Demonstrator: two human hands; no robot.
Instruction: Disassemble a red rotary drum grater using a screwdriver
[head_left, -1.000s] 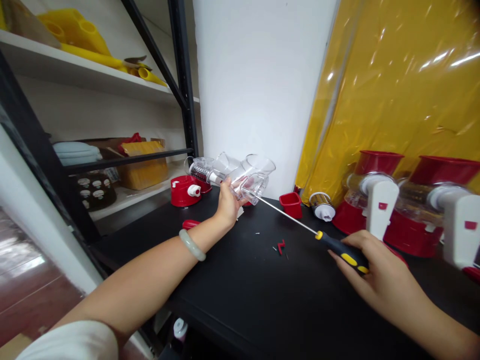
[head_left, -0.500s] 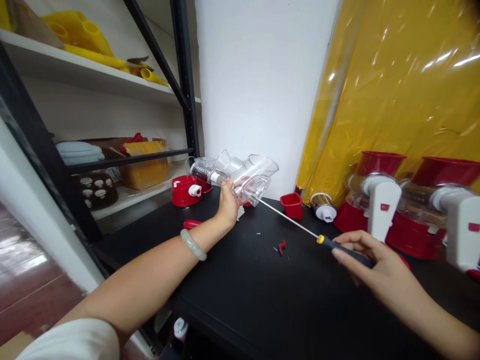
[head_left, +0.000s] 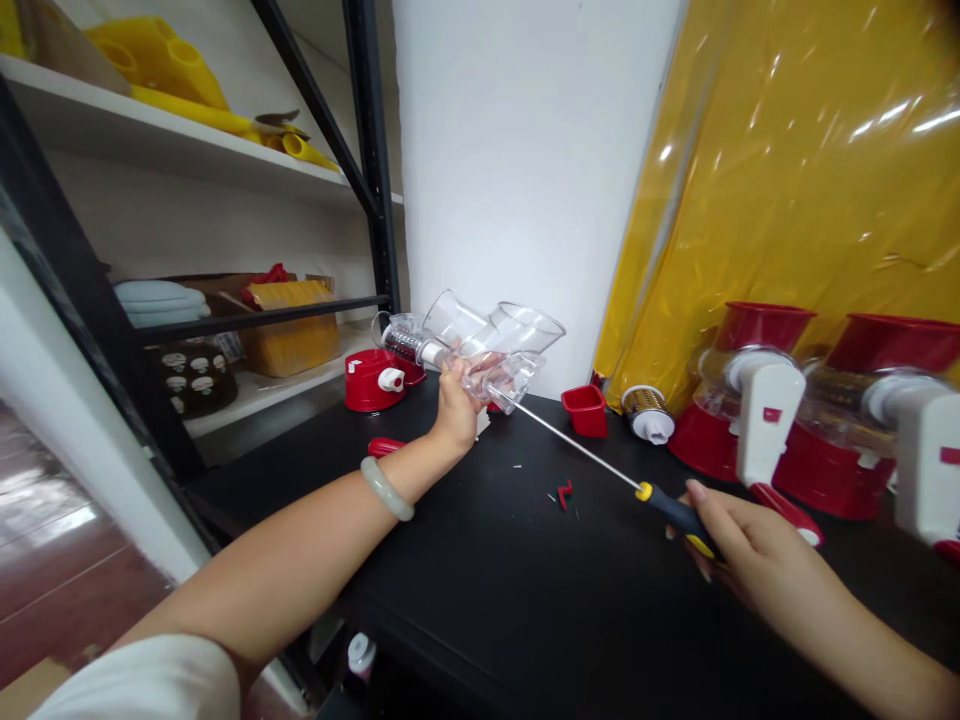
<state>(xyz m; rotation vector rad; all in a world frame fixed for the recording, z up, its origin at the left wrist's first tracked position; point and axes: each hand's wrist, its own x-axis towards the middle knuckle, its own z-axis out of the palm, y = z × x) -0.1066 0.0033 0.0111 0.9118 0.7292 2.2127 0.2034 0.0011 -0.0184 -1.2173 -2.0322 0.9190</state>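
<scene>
My left hand (head_left: 459, 405) is closed around a clear plastic grater housing (head_left: 517, 335), held tilted above the black table. My right hand (head_left: 739, 535) grips the dark handle of a long screwdriver (head_left: 585, 447). The screwdriver's shaft runs up to the left, and its tip meets the lower end of the clear housing; the exact contact point is hard to make out through the plastic. Below the shaft lie a small red bent part (head_left: 564, 495) and a few tiny screws (head_left: 517, 466).
A red base (head_left: 373, 382) stands beyond my left hand. At the back are a red square cup (head_left: 585, 410) and a grater drum (head_left: 648, 414). Assembled rotary graters (head_left: 765, 390) stand on the right. A black-framed shelf (head_left: 375, 150) rises on the left.
My right hand has turned around the screwdriver handle, the thumb now on top and a yellow patch on the handle showing. The clear housing has rotated slightly in my left hand.
</scene>
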